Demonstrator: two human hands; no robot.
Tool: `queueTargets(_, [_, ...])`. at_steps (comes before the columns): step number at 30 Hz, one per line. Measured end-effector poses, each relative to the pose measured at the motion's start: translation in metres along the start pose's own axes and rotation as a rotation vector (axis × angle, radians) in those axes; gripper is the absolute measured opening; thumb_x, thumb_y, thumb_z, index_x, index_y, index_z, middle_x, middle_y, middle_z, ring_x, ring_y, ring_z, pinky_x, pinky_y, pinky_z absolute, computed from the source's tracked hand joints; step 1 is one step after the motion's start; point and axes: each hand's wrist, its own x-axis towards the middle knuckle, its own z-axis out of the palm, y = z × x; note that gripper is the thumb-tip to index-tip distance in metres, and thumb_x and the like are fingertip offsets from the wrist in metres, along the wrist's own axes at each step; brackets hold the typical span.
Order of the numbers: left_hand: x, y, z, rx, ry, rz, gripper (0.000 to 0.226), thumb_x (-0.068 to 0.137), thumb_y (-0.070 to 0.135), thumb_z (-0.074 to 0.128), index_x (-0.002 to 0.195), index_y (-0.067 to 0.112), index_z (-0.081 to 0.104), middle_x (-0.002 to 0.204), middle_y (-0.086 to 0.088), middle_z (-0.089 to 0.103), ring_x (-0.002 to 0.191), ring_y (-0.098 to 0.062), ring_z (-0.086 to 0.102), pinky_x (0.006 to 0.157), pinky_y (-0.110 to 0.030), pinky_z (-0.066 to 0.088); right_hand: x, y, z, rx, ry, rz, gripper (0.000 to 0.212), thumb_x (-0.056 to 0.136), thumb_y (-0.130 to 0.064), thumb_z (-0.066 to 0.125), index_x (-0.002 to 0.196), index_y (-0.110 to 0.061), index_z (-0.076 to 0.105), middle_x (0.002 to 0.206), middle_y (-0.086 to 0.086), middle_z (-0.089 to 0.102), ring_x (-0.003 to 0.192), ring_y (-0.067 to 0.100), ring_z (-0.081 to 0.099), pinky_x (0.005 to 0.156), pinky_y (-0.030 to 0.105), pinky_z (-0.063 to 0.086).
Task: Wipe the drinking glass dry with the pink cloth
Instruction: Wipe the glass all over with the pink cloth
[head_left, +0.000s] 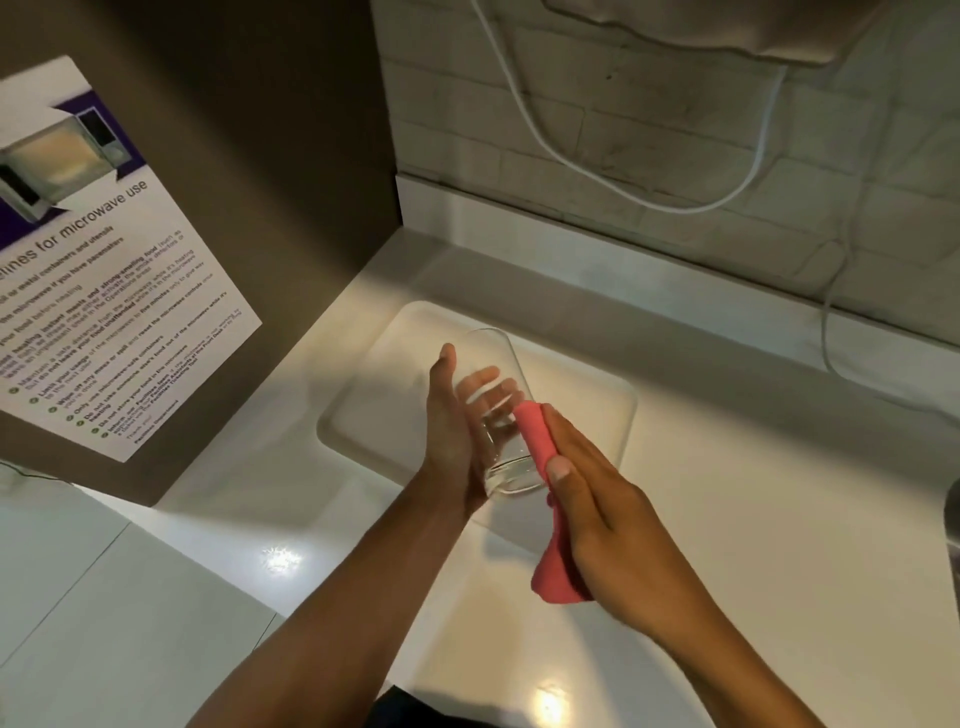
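Note:
A clear drinking glass (496, 364) is held tilted above the white counter, its mouth pointing away from me and its thick base toward me. My left hand (449, 436) grips it from the left, fingers showing through the glass wall. My right hand (597, 499) presses a pink cloth (535, 436) against the right side of the glass near its base. The rest of the cloth hangs in a bunch below my right palm.
A shallow white tray (363, 410) lies on the counter (727, 519) under the glass. A brown cabinet side with a microwave-use notice (104, 291) stands at the left. White cables (649, 192) hang along the tiled back wall. A dark object (953, 519) shows at the right edge.

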Motion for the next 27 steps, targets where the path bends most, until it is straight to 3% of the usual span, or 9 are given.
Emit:
queueTargets(3, [-0.008, -0.015, 0.005, -0.049, -0.028, -0.065, 0.080, 0.097, 0.071, 0.046, 0.139, 0.004, 0.059, 0.140, -0.030, 0.062, 0.130, -0.044, 0.062, 0.115, -0.061, 0.044, 0.025, -0.004, -0.010, 0.035, 0.008, 0.063, 0.053, 0.096, -0.067, 0.024, 0.148, -0.059, 0.023, 0.149, -0.021, 0.045, 0.121, 0.012, 0.057, 0.092, 0.027, 0.046])
queueTargets(5, [-0.008, -0.021, 0.005, -0.083, -0.072, -0.095, 0.085, 0.096, 0.071, 0.045, 0.142, 0.000, 0.055, 0.137, -0.028, 0.059, 0.134, -0.046, 0.057, 0.121, -0.062, 0.035, 0.030, -0.006, -0.010, 0.004, 0.043, 0.047, 0.051, 0.099, -0.064, 0.024, 0.149, -0.057, 0.023, 0.153, -0.022, 0.039, 0.127, 0.004, 0.049, 0.095, 0.022, 0.040])
queueTargets(9, [-0.004, -0.005, 0.000, -0.095, -0.080, -0.105, 0.079, 0.095, 0.075, 0.044, 0.140, 0.011, 0.056, 0.130, -0.024, 0.056, 0.113, -0.039, 0.061, 0.098, -0.052, 0.051, 0.006, -0.002, 0.008, -0.193, -0.002, -0.162, 0.050, 0.100, -0.061, 0.025, 0.147, -0.065, 0.005, 0.151, -0.046, 0.005, 0.121, -0.036, 0.014, 0.092, -0.010, 0.012])
queueTargets(12, [-0.004, -0.009, -0.002, -0.053, -0.003, -0.061, 0.077, 0.098, 0.071, 0.043, 0.142, 0.010, 0.058, 0.139, -0.026, 0.062, 0.122, -0.041, 0.064, 0.108, -0.057, 0.050, 0.011, 0.001, 0.005, -0.043, -0.001, -0.044, 0.047, 0.099, -0.063, 0.026, 0.146, -0.063, 0.020, 0.149, -0.036, 0.031, 0.122, -0.012, 0.045, 0.096, 0.006, 0.036])
queueTargets(14, [-0.007, -0.015, 0.001, -0.070, 0.007, -0.049, 0.073, 0.098, 0.070, 0.043, 0.134, 0.009, 0.063, 0.138, -0.025, 0.063, 0.127, -0.041, 0.063, 0.116, -0.062, 0.042, 0.020, -0.001, -0.002, 0.140, 0.014, 0.104, 0.036, 0.096, -0.065, 0.027, 0.131, -0.066, 0.035, 0.132, -0.027, 0.054, 0.098, -0.001, 0.065, 0.074, 0.008, 0.050])
queueTargets(16, [-0.006, -0.015, 0.003, -0.066, -0.030, -0.050, 0.071, 0.099, 0.070, 0.038, 0.128, 0.010, 0.064, 0.137, -0.024, 0.062, 0.127, -0.039, 0.060, 0.120, -0.062, 0.035, 0.021, -0.004, -0.005, 0.142, 0.027, 0.129, 0.034, 0.094, -0.068, 0.027, 0.127, -0.067, 0.034, 0.123, -0.027, 0.056, 0.090, 0.000, 0.065, 0.057, 0.002, 0.047])
queueTargets(20, [0.002, -0.012, 0.005, 0.129, -0.036, 0.106, 0.077, 0.100, 0.074, 0.031, 0.130, 0.012, 0.064, 0.127, -0.018, 0.060, 0.120, -0.038, 0.058, 0.118, -0.061, 0.040, 0.015, -0.004, -0.002, 0.067, 0.062, 0.031, 0.057, 0.094, -0.068, 0.026, 0.149, -0.059, 0.019, 0.141, -0.036, 0.036, 0.107, -0.012, 0.050, 0.071, -0.008, 0.037])
queueTargets(23, [0.003, -0.014, 0.006, 0.321, 0.034, 0.281, 0.059, 0.102, 0.069, 0.036, 0.121, 0.019, 0.062, 0.102, -0.012, 0.069, 0.094, -0.029, 0.071, 0.090, -0.045, 0.060, 0.014, -0.005, -0.004, 0.000, 0.099, -0.026, 0.056, 0.097, -0.062, 0.025, 0.152, -0.054, 0.015, 0.150, -0.039, 0.023, 0.127, -0.011, 0.033, 0.096, 0.002, 0.025])
queueTargets(27, [0.011, -0.013, 0.005, 0.536, 0.077, 0.421, 0.045, 0.106, 0.060, 0.035, 0.103, 0.022, 0.059, 0.082, 0.000, 0.078, 0.067, -0.018, 0.076, 0.076, -0.040, 0.063, 0.015, 0.000, -0.006, -0.091, 0.130, -0.024, 0.056, 0.101, -0.055, 0.026, 0.155, -0.047, 0.014, 0.158, -0.029, 0.022, 0.137, -0.005, 0.030, 0.103, 0.008, 0.021])
